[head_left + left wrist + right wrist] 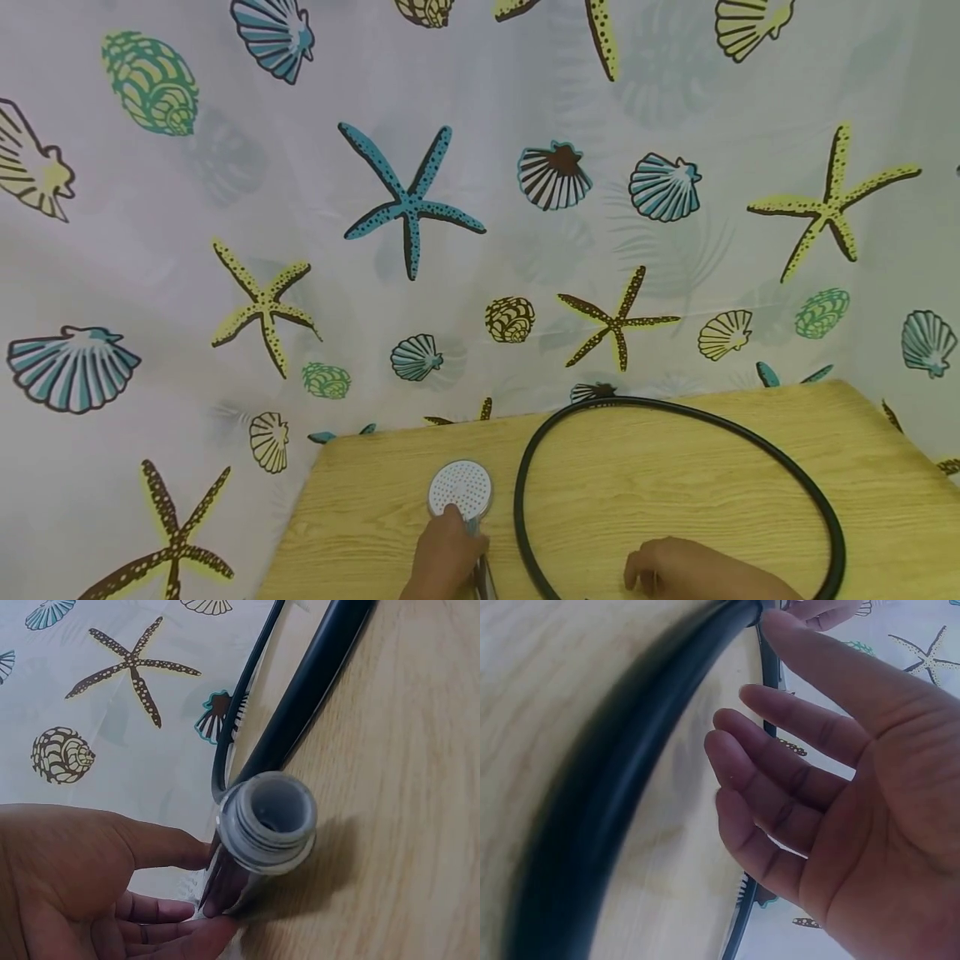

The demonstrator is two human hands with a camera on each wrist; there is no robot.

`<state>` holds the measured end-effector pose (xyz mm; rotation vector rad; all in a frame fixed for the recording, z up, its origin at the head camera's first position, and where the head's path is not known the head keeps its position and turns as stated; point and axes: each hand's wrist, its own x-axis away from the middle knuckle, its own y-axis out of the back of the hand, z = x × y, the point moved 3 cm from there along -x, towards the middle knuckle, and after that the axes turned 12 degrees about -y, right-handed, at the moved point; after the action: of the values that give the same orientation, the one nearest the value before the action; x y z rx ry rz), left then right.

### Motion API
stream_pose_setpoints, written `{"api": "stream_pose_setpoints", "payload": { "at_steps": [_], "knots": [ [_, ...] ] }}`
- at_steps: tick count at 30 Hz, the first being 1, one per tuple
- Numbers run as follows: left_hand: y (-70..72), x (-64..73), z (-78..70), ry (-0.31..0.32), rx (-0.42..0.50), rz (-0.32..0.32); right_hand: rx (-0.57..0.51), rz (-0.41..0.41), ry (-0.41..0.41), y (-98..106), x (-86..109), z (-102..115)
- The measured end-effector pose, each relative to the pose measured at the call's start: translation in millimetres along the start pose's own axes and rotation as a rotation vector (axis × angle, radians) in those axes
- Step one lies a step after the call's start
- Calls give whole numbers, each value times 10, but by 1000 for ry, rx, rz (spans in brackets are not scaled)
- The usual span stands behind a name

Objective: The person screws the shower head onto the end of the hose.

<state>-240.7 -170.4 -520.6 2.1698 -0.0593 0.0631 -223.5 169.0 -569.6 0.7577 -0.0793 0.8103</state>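
Observation:
My left hand [444, 552] grips the handle of a round shower head [468, 482], its pale dotted spray face turned up over the table. In the left wrist view, the handle's threaded open end [274, 817] points toward the camera, with thumb and fingers around the handle. A black hose [518, 492] lies on the table in a wide loop. My right hand [678, 567] is over the loop's near part, its fingers loosely bent. Nothing lies between those fingers [739, 769] in the right wrist view, where the hose passes beside them.
The wood-grain table [375, 500] bears the hose and shower head. Behind it and at both sides hangs a white curtain [465, 250] printed with starfish and shells, meeting the table's back edge.

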Motion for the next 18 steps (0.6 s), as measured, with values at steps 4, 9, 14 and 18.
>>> {"api": "stream_pose_setpoints", "payload": {
  "at_steps": [4,9,14,18],
  "knots": [
    [-16,5,23,17,19,3,-19,4,-21,-53,-20,-59],
    [-8,36,20,35,46,-11,-13,-26,-64,-4,265,467],
    [-10,41,29,47,86,-16,-55,-15,-62,1,394,663],
    [-1,60,41,67,124,-20,-96,-15,-66,-23,365,595]
  ]
}}
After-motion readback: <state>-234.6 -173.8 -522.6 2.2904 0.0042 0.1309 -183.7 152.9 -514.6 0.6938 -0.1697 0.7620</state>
